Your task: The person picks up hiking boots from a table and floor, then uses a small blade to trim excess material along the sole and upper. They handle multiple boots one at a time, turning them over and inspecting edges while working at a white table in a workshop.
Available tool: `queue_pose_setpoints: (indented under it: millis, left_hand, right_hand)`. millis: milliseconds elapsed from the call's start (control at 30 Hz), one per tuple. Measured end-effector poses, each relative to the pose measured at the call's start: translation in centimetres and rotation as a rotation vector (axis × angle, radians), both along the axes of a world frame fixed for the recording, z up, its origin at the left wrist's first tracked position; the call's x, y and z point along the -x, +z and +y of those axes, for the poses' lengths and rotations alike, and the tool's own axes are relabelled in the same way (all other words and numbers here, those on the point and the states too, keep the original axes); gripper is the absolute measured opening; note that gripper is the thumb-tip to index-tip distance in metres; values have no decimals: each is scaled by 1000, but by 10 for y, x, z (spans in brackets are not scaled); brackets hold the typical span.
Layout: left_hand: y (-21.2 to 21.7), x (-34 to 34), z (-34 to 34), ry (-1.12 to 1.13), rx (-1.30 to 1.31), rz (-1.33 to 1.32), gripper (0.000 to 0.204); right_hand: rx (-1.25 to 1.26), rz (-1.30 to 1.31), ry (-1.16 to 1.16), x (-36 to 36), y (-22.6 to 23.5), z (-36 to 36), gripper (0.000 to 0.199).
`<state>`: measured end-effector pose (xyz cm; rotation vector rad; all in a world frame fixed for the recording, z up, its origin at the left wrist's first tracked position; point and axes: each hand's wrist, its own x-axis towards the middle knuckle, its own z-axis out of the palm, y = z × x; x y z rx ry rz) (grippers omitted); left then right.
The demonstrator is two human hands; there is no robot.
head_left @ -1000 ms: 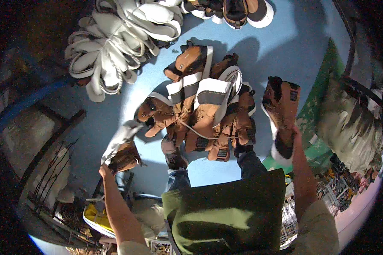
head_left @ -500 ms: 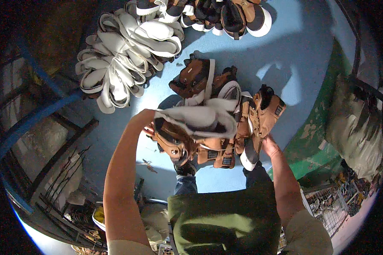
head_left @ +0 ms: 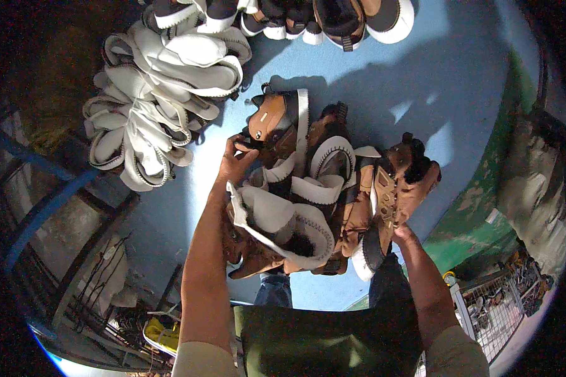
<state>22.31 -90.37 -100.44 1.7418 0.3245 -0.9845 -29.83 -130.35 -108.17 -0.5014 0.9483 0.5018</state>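
Brown shoe uppers (head_left: 352, 229) lie heaped on the blue floor (head_left: 465, 81) between the two grips. Left of the left grip, well apart, spreads a pile of white shoe pieces (head_left: 195, 50) with stitched rims. The left grip (head_left: 236, 157) has its fingers partly curled at the dark edge of a tan-and-black upper (head_left: 270, 120); whether it has closed, I cannot tell. Just below and right of it, an upturned upper (head_left: 265, 207) shows its white, stitched bottom. The right grip (head_left: 405, 235) is closed on the side of a white-toed tan upper (head_left: 387, 204), fingers mostly hidden. Below and right of this grip stands a wire basket (head_left: 487, 308).
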Motion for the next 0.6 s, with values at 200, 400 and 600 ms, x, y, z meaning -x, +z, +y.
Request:
queue_pose_setpoints:
  millis: [200,400,600]
  left_hand:
    - [32,8,-19,-205,-108,121,52]
    - [29,33,-20,-180,-35,62,45]
    - [58,66,-20,-168,30,62,32]
  right_hand:
    - [63,88,73,-57,21,30,51]
    - [116,141,116,-109,61,45,51]
    - [127,176,167,-129,122,43,51]
